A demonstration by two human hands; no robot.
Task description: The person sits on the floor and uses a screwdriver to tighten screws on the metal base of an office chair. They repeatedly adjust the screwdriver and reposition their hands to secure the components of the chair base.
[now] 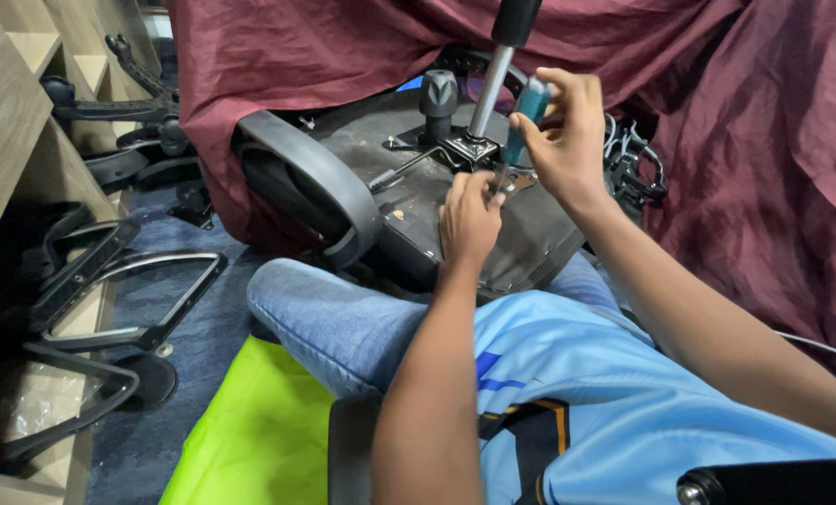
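1. Our right hand [563, 131] is closed around the teal handle of the screwdriver [521, 122] and holds it almost upright, above the left hand.
2. Our left hand [469, 217] rests on the overturned chair seat [418, 201]; its fingertips pinch together at the screwdriver tip. We cannot see if a screw is under them.
3. The seat leans on our knee, with the metal plate [469, 148] and the gas rod [490, 89] just beyond both hands.
4. To do this step well, we judge the shaft must stay straight over the screw, with firm downward pressure, and the left fingers should only guide the tip.
5. The armrest [320, 182] is left of the left hand.
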